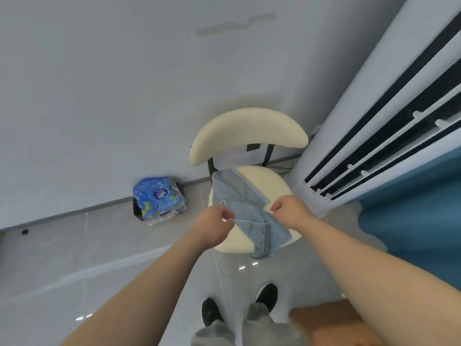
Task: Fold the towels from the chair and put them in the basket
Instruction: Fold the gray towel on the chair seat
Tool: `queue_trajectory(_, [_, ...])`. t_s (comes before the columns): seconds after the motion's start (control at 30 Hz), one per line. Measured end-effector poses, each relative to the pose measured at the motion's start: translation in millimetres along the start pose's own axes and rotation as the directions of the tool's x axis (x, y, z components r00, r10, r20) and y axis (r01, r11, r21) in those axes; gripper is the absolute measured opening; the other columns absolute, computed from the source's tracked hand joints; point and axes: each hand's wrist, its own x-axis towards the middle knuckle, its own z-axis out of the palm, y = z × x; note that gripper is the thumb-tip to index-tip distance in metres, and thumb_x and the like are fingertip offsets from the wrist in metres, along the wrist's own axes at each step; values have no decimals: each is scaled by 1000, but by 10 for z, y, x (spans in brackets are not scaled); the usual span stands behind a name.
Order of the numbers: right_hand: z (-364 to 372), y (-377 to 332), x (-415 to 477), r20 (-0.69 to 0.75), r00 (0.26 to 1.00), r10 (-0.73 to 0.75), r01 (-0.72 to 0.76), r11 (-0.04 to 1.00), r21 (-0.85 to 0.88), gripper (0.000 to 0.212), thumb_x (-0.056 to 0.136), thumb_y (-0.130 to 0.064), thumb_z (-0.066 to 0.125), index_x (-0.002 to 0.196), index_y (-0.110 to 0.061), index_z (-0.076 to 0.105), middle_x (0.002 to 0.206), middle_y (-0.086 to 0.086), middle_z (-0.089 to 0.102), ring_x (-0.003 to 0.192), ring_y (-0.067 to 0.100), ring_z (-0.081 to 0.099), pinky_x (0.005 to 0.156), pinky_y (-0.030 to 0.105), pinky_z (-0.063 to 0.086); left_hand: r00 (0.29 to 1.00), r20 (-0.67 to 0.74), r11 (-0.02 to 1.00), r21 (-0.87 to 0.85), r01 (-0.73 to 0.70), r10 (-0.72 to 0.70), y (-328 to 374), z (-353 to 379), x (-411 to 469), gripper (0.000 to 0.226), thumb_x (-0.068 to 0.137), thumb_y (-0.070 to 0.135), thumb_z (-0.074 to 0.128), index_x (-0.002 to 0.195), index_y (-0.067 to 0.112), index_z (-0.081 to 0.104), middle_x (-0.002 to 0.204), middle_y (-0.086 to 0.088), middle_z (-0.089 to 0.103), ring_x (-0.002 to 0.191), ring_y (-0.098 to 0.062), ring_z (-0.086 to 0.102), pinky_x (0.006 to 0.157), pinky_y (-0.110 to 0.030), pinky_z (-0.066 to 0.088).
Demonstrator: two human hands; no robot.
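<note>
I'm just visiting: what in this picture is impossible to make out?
Head view:
- Basket: none plainly seen; a brown shape at the bottom is cut off by the edge and the right forearm.
- Label on the bottle pack: too blurred to read.
- Under the towel: covered, so further towels cannot be told.
- Towel corners pinched by the left hand and right hand: hidden in the fingers.

A light blue towel (245,201) with a darker grey border and a striped patch is seen at the centre of the frame; it is laid diagonally across the cream seat of the chair (249,131); its lower corner is draped over the seat's front edge; its side edges are pinched by the left hand (214,227) and the right hand (290,211).
</note>
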Motion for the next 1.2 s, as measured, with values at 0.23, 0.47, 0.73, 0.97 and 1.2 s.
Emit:
queue_trajectory(0.23, [668,819,763,146,960,241,-232,970,-76,23,93,-10,48,90,-1,68,73,11,68,77,25,70,60,22,49,989,54,990,-21,137,-136,-308,726,399,12,93,25,60,103,28,65,107,13,65,92,-18,67,78,-30,51])
queue_trajectory(0.47, [1533,1306,1619,295,836,462,-542,777,321,11,96,-9,51,102,-9,60,82,10,59,65,21,55,48,24,47,973,64,972,-62,226,-222,-795,1385,1021,15,96,22,56,107,26,66,108,16,63,84,-15,69,69,-21,48])
queue_trajectory(0.73, [2166,1541,2047,6,911,412,-378,830,409,31,77,-13,72,106,-6,64,94,8,70,84,26,67,68,31,53,977,-16,967,-145,207,-212,-1257,1948,1438,17,96,21,56,110,27,63,115,14,63,82,-13,70,59,-14,43])
queue_trajectory(0.97, [2364,1503,2019,-92,996,-2,39,912,409,17,85,-14,61,68,-17,58,63,-3,58,62,18,55,57,31,41,980,-200,1000,-12,-24,21,-1531,2422,2024,74,85,6,63,150,28,35,149,2,46,127,-23,53,102,-28,39])
queue_trajectory(1.2, [1766,1502,1859,-195,784,-589,620,763,186,13,104,-19,42,116,-17,47,102,0,56,93,19,52,76,27,35,882,-452,991,74,-111,132,-1421,2735,1906,24,85,33,72,75,29,51,75,5,63,77,-22,61,60,-29,36])
